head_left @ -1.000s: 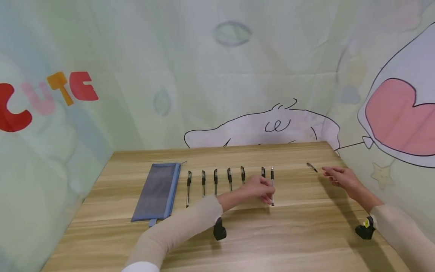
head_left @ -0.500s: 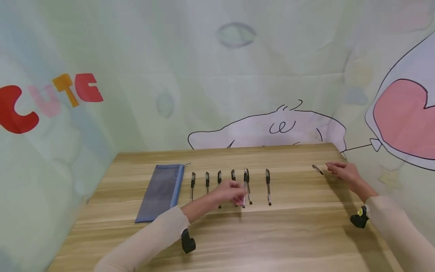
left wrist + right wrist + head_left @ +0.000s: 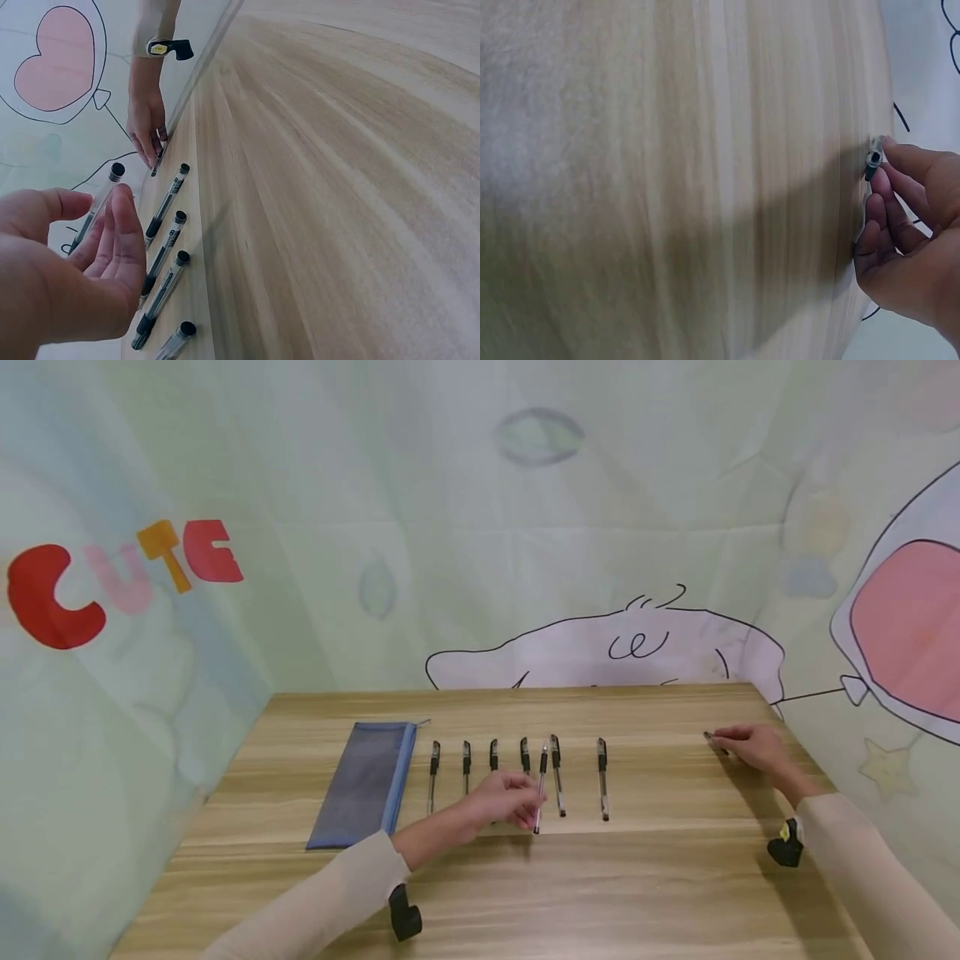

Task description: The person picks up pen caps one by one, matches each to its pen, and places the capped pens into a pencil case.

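Observation:
In the head view my left hand [image 3: 495, 800] pinches a clear gel pen [image 3: 542, 767] with its cap off, slightly above the table. The left wrist view shows this pen [image 3: 96, 206] tilted between thumb and fingers. At the far right, my right hand [image 3: 756, 750] has thumb and fingertips around a small pen cap [image 3: 708, 736] at the tabletop. The end of that cap [image 3: 874, 157] shows between thumb and index finger in the right wrist view. Capped pens lie beside the left hand, among them one pen [image 3: 557, 777] just right of the held pen.
A blue mesh zip pouch [image 3: 360, 785] lies on the left of the wooden table [image 3: 600, 893]. Several capped black pens form a row; the rightmost pen [image 3: 603, 781] lies apart from the others. A printed curtain [image 3: 337, 527] hangs behind the table.
My left hand has moved left along the row, carrying the uncapped pen. My right hand has come down from beside the cap and taken it between thumb and fingers.

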A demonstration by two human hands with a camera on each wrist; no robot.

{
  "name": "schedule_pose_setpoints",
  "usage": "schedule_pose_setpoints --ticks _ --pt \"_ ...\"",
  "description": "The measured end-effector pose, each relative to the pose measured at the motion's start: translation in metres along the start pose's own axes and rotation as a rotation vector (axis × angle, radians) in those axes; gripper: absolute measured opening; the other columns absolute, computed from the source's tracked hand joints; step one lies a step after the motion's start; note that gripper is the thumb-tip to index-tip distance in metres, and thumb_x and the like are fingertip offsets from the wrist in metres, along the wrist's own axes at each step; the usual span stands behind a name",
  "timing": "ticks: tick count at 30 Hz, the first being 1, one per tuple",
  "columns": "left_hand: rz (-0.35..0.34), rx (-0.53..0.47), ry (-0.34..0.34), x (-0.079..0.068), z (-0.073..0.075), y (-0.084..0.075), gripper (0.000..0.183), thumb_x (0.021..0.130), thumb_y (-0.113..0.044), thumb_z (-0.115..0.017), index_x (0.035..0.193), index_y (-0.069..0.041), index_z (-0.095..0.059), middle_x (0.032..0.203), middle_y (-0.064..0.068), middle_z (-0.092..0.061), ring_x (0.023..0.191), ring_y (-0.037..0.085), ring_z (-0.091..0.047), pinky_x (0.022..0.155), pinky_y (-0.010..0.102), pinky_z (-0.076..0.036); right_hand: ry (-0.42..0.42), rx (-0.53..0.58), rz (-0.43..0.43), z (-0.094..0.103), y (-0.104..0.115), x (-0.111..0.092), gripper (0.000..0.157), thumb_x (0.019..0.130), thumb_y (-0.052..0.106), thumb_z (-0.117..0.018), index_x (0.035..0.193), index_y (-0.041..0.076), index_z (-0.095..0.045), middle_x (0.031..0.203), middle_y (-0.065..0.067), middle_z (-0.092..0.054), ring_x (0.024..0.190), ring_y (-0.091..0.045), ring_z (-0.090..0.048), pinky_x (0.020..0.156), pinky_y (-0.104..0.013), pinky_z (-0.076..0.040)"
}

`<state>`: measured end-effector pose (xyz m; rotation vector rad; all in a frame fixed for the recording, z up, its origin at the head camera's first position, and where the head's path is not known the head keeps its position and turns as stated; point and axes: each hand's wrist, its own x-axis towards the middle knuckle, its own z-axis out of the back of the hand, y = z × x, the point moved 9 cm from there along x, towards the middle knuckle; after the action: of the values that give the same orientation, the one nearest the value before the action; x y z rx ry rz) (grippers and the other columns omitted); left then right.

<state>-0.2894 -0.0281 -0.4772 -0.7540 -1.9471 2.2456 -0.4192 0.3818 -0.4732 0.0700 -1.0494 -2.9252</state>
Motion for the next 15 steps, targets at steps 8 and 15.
schedule_pose_setpoints --ticks 8,15 --pt "0.008 -0.001 -0.005 0.0 -0.003 0.001 0.028 0.091 -0.01 -0.066 0.115 0.004 -0.068 0.096 0.015 -0.073 0.07 0.013 -0.065 0.068 0.024 -0.06 0.015 -0.025 0.064 -0.006 0.009 0.0 0.043 0.097 0.021 -0.071 0.122 -0.013 -0.065 0.109 -0.029 -0.071 0.076 -0.011 -0.053 0.061 -0.023 -0.044" --pt "0.017 -0.023 -0.034 0.002 0.0 0.002 0.027 0.094 -0.011 -0.067 0.116 0.005 -0.066 0.095 0.011 -0.073 0.071 0.012 -0.066 0.068 0.021 -0.059 0.033 -0.023 0.082 -0.011 0.023 -0.001 0.043 0.097 0.026 -0.072 0.118 -0.012 -0.068 0.116 -0.029 -0.071 0.084 -0.007 -0.055 0.068 -0.019 -0.044"
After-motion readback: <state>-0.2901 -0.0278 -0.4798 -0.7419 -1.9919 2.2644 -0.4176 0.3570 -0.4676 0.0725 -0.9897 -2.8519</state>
